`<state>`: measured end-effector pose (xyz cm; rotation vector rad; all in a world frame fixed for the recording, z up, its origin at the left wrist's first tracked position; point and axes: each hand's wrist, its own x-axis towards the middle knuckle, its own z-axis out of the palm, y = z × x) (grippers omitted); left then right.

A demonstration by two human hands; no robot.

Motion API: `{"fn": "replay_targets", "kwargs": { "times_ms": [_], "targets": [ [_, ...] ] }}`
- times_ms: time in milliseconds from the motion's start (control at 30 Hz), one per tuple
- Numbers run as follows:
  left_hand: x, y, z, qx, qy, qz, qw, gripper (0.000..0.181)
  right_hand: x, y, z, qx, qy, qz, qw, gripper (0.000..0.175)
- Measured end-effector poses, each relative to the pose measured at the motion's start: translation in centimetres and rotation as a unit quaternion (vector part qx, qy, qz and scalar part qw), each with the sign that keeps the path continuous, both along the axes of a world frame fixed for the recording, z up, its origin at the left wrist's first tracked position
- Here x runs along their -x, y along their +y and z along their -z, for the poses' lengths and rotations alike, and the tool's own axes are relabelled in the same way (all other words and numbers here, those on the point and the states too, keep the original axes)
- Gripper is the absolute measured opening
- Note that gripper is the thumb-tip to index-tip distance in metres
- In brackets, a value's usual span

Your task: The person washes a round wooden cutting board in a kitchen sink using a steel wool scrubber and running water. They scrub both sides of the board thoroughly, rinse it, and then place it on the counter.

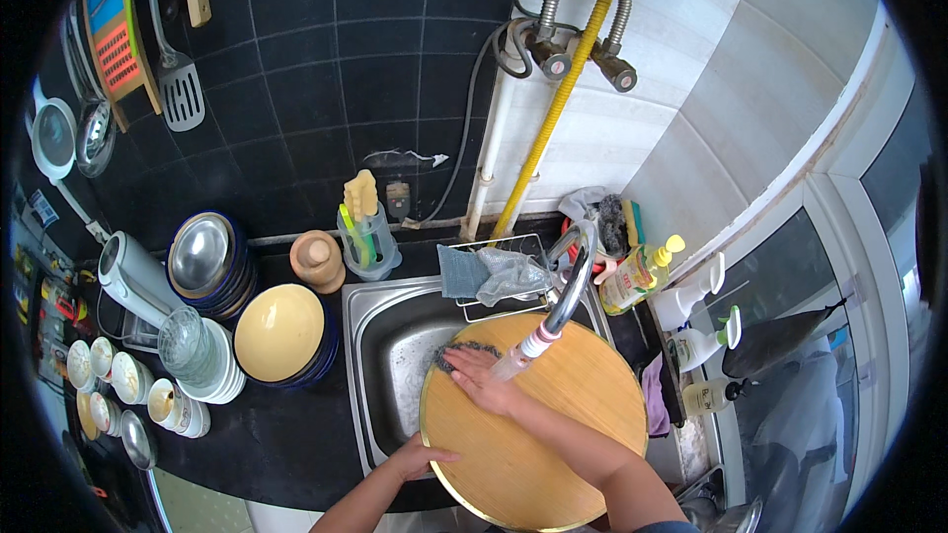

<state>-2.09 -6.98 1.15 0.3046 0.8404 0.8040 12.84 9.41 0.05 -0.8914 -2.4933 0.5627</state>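
Note:
A large round wooden board with a pale rim lies across the stainless steel sink, covering much of it. My left hand grips the board's near left edge, thumb on top and fingers hidden beneath. Near the board's far left edge, my right hand lies flat with the fingers over a dark mesh scouring pad, pressing it on the wood. Above the board hangs the curved chrome faucet, its plastic nozzle just beside my right hand.
Behind the sink, a wire rack holds cloths. A dish soap bottle and spray bottles stand right. To the left are a yellow bowl on a stack, glass bowls, a wooden mortar and a plastic utensil holder.

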Motion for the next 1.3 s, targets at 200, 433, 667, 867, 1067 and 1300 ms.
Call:
{"fn": "replay_targets", "kwargs": {
  "times_ms": [200, 433, 667, 867, 1067, 1300],
  "targets": [
    [0.2, 0.6, -1.1, -0.015, 0.007, 0.01, 1.0, 0.054, -3.7, 4.4, 2.2, 0.021, -0.12, 0.126, 0.985, 0.039],
    [0.9, 0.4, 0.0, 0.008, -0.013, -0.025, 1.0, 0.057, 2.0, -6.4, -5.1, 0.015, -0.081, -0.115, 0.99, 0.038],
    [0.5, 0.3, 0.2, -0.028, 0.017, 0.005, 0.999, 0.056, -2.6, 5.4, 3.0, -0.139, 0.002, 0.241, 0.961, 0.037],
    [0.7, 0.2, 0.4, 0.006, -0.011, -0.038, 0.999, 0.055, 1.6, -2.0, -0.1, -0.034, 0.028, -0.011, 0.999, 0.039],
    [2.0, -1.0, -0.3, 0.022, 0.02, -0.064, 0.998, 0.051, -4.1, 5.0, 4.4, 0.136, -0.085, 0.148, 0.976, 0.039],
    [2.9, -2.3, -0.3, 0.028, -0.009, -0.129, 0.991, 0.05, -4.2, 0.5, -0.6, 0.299, -0.186, 0.191, 0.916, 0.039]
  ]
}}
